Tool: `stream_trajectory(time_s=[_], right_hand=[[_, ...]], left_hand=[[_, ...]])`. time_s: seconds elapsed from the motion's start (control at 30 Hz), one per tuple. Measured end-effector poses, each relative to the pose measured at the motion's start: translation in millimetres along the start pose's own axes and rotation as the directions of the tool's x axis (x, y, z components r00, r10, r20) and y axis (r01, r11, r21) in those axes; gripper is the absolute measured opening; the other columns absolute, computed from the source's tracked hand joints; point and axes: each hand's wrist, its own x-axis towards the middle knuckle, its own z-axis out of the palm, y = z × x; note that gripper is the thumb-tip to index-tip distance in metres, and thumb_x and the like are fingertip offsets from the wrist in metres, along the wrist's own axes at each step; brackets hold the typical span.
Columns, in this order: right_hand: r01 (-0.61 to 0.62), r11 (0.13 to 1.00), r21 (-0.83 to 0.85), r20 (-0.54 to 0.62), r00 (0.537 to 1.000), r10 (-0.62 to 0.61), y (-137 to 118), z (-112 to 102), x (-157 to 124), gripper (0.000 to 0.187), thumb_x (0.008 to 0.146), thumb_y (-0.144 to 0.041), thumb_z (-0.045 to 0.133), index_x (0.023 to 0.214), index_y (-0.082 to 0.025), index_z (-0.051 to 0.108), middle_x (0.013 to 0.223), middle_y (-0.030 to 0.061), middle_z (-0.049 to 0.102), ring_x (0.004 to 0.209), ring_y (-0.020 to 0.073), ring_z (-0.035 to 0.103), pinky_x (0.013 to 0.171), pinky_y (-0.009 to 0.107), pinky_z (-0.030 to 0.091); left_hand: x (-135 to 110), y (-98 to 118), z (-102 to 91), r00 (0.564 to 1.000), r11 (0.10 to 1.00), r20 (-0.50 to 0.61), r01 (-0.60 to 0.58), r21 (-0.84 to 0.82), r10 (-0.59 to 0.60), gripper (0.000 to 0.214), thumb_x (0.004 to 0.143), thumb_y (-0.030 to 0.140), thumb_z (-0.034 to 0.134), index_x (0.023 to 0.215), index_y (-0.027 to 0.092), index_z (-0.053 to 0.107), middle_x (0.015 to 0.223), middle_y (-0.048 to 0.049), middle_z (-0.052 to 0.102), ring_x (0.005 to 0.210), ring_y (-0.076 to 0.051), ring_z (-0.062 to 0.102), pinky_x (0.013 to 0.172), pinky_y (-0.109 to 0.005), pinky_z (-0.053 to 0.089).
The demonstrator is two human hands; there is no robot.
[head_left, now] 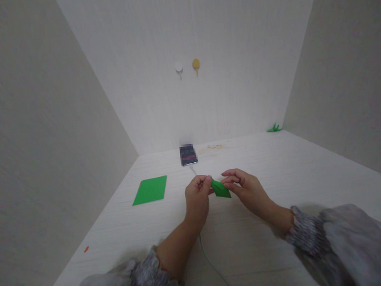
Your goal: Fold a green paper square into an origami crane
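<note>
A small folded piece of green paper [221, 189] is held up between both hands above the white table [279, 171]. My left hand [198, 198] pinches its left end with curled fingers. My right hand [244, 188] pinches its right side between thumb and fingertips. Both wrists come out of grey patterned sleeves.
A flat green paper sheet [150, 190] lies on the table to the left. A dark phone [188, 154] stands at the back, with a cable [214, 265] running toward me. A small green folded figure [274, 129] sits in the far right corner. Two hooks [187, 66] hang on the back wall. A tiny orange scrap [86, 249] lies near the left wall.
</note>
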Motion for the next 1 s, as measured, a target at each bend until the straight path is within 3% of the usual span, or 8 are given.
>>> stream_trajectory(time_s=[0.33,0.53,0.7,0.83,1.0], right_hand=[[-0.059,0.998,0.038,0.01,0.998,0.059,5.6,1.9,3.1,0.014,0.067,-0.021,0.06,0.079,-0.019,0.053,0.066,0.0003,0.066,0.066,0.0166,0.062,0.064,0.029,0.046],[0.028,0.999,0.043,0.048,0.998,-0.03,8.1,3.2,1.1,0.012,0.072,-0.024,0.057,0.079,-0.021,0.048,0.071,0.0007,0.063,0.067,0.0154,0.06,0.063,0.028,0.045],[0.1,0.992,-0.076,0.09,0.992,-0.093,2.6,3.6,-0.3,0.02,0.071,-0.031,0.06,0.085,-0.019,0.053,0.081,0.0027,0.06,0.079,0.0163,0.055,0.072,0.029,0.043],[0.124,0.984,-0.125,0.146,0.984,-0.105,-0.1,4.6,-0.3,0.017,0.073,-0.034,0.057,0.069,-0.017,0.057,0.071,0.002,0.058,0.07,0.015,0.054,0.066,0.026,0.042],[0.064,0.996,-0.063,0.207,0.977,-0.049,1.6,2.7,-0.7,0.019,0.078,-0.032,0.051,0.075,-0.017,0.062,0.073,0.0023,0.062,0.071,0.0144,0.055,0.067,0.025,0.041]], left_hand=[[3.3,-10.2,-6.1,0.988,0.97,0.021,-0.154,0.188,0.152,0.02,0.074,0.034,0.051,0.071,0.014,0.054,0.064,0.0003,0.052,0.06,-0.01,0.048,0.058,-0.023,0.042],[4.4,-6.6,-5.9,0.982,0.954,0.025,-0.186,0.235,0.185,0.021,0.077,0.034,0.046,0.069,0.015,0.049,0.06,0.0019,0.047,0.056,-0.009,0.044,0.053,-0.02,0.037],[-1.3,2.1,-4.1,0.977,0.934,0.048,-0.212,0.286,0.207,0.02,0.077,0.033,0.047,0.069,0.015,0.05,0.061,0.0018,0.049,0.056,-0.009,0.046,0.053,-0.02,0.037],[-6.0,6.3,-0.5,0.976,0.947,0.105,-0.213,0.24,0.193,0.016,0.074,0.03,0.052,0.069,0.015,0.053,0.062,0.0017,0.052,0.056,-0.01,0.05,0.053,-0.021,0.039],[-2.6,5.4,-2.9,0.99,0.984,0.104,-0.114,0.136,0.1,0.017,0.071,0.03,0.056,0.065,0.014,0.054,0.058,0.0022,0.052,0.056,-0.009,0.051,0.057,-0.021,0.042]])
